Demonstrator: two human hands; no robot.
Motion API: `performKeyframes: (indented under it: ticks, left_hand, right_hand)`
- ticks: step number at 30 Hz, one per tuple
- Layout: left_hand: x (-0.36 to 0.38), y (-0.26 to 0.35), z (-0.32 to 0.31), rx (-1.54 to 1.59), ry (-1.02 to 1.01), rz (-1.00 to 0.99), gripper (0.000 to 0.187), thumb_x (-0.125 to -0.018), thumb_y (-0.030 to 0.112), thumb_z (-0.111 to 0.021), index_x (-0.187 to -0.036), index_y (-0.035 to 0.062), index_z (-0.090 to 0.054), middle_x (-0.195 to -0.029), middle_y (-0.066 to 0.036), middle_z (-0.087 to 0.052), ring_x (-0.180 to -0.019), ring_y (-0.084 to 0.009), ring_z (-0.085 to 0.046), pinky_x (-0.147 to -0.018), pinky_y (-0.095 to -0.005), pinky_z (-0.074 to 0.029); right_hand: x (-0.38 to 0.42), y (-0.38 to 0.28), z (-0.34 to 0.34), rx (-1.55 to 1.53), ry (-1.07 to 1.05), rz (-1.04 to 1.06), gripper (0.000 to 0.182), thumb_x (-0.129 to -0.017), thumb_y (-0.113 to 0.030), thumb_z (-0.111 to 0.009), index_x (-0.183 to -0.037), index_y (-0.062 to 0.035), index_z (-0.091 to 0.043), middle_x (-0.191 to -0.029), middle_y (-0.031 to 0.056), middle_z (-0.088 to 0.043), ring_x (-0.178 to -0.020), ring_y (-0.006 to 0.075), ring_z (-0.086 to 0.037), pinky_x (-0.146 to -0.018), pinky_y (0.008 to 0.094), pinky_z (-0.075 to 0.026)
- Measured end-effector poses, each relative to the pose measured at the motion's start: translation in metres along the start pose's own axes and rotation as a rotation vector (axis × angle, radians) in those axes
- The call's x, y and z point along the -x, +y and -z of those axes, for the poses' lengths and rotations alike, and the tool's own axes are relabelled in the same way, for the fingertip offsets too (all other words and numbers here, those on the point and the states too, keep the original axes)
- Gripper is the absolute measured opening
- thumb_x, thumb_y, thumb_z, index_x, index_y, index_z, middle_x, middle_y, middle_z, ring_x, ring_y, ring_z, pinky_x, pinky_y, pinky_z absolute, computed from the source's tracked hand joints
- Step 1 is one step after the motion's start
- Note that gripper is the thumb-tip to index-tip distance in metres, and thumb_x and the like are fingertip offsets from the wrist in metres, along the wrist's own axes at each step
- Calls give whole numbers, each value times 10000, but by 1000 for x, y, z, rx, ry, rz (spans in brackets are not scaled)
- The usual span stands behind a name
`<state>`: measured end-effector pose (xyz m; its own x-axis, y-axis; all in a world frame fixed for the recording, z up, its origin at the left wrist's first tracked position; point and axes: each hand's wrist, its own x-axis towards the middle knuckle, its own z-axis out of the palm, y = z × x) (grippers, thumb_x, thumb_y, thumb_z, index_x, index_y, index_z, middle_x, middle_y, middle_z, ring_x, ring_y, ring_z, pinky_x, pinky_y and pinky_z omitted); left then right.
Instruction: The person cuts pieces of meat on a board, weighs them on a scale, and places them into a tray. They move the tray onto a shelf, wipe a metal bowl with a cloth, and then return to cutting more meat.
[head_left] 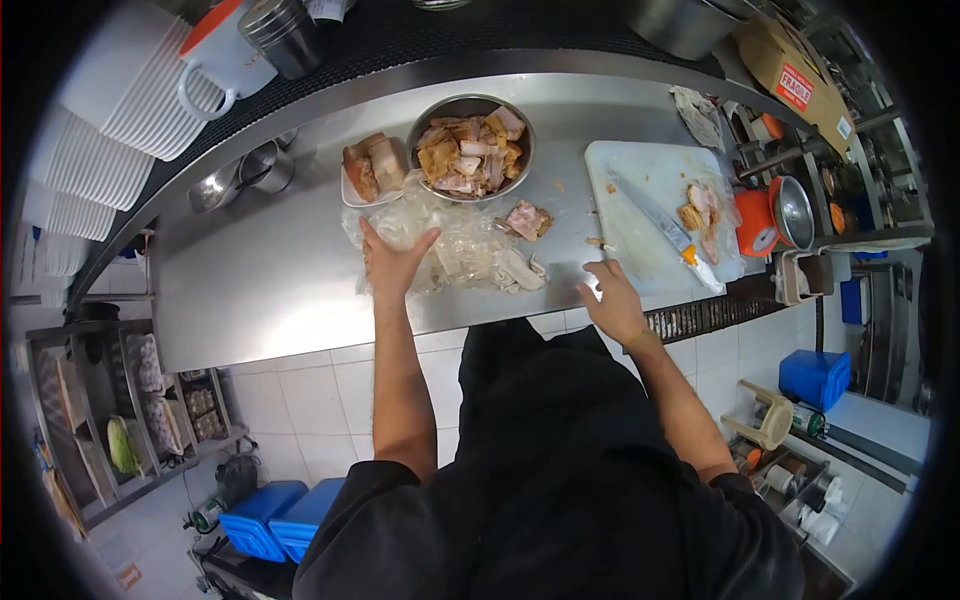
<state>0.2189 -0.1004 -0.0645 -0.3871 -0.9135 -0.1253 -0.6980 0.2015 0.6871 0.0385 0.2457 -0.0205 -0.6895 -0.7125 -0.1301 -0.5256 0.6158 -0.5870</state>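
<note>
My left hand (393, 258) is open, thumb and fingers spread, at the left part of crumpled clear plastic bags (450, 240) on the steel table. My right hand (615, 303) hovers by the table's front edge, fingers loosely bent and apart, with nothing visible in it. Behind the bags stands a steel bowl (531, 150) heaped with cut meat pieces (470, 155). To its left, a white tray (352, 197) holds larger meat slabs (378, 168). A loose meat piece (527, 220) lies right of the bags. On the white cutting board (640, 165) rest a knife (655, 220) and more meat (702, 212).
An orange kitchen scale (757, 225) with a metal pan (791, 212) stands right of the board. Metal containers (266, 168) sit at the back left. A shelf (560, 65) overhangs the table's rear, carrying stacked white dishes (130, 80) and a mug (225, 60). Blue bins (265, 520) stand below left.
</note>
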Motion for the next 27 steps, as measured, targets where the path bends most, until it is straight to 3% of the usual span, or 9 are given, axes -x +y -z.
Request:
performKeyframes:
  ticks: [5,8,11,14,17,18,23,27]
  left_hand:
    - [10,34,-10,-106,-106,58,1474,-574,693,-905,-1630,42,-110,-1540,-346,-372,-1415,-460,-438,-1116,-576,-396]
    - [18,53,-13,-169,-127,96,1334,-614,602,-913,-1606,65,-200,-1534,-318,-398,-1384,-437,-475,-1062,-560,-433]
    - [10,34,-34,-241,-43,59,1133,-654,500,-899,-1542,69,-342,-1445,-266,-529,-1301,-395,-561,-1033,-550,-442]
    - [-3,5,-45,-63,-9,13,876,-687,387,-878,-1421,70,-521,-1283,-214,-667,-1190,-390,-643,-1014,-535,-472]
    - [-10,-19,-42,277,51,-151,559,-805,182,-833,-1308,49,-630,-1126,-151,-744,-1005,-318,-725,-903,-401,-556]
    - [-11,-22,-38,428,16,-117,511,-821,143,-812,-1288,31,-638,-1135,-144,-740,-1003,-296,-721,-896,-386,-558]
    - [11,-28,6,983,-106,131,384,-881,41,-744,-1240,-43,-638,-1144,-118,-723,-992,-226,-703,-858,-351,-568]
    - [18,-42,40,1031,-99,199,373,-881,24,-719,-1237,-47,-635,-1137,-128,-719,-996,-227,-697,-865,-340,-560]
  right_hand:
    - [-45,-10,-22,84,52,28,371,-909,-228,-701,-1210,-19,-640,-1166,190,-625,-1051,418,-641,-911,472,-535]
    - [-89,-18,-34,144,87,-10,381,-902,-248,-707,-1207,-27,-649,-1181,196,-621,-1070,415,-636,-925,472,-535]
    - [-120,-30,-45,219,91,3,388,-890,-284,-723,-1187,-42,-663,-1218,198,-606,-1126,397,-613,-953,471,-523]
    - [-140,-32,-53,316,49,42,399,-869,-331,-750,-1164,-72,-684,-1250,178,-594,-1166,367,-584,-985,465,-504]
    - [-149,-31,-63,343,59,111,385,-849,-382,-771,-1099,-97,-703,-1253,154,-591,-1161,347,-571,-995,456,-488]
    - [-150,-35,-62,341,76,137,378,-843,-399,-777,-1069,-103,-708,-1250,147,-591,-1153,342,-569,-996,453,-483]
    - [-127,-47,-46,99,-3,89,339,-827,-354,-818,-883,-73,-637,-1045,143,-650,-981,301,-629,-897,423,-518]
    - [-122,-19,-33,-210,113,104,324,-820,-266,-848,-818,-50,-607,-881,147,-679,-793,251,-666,-749,370,-542]
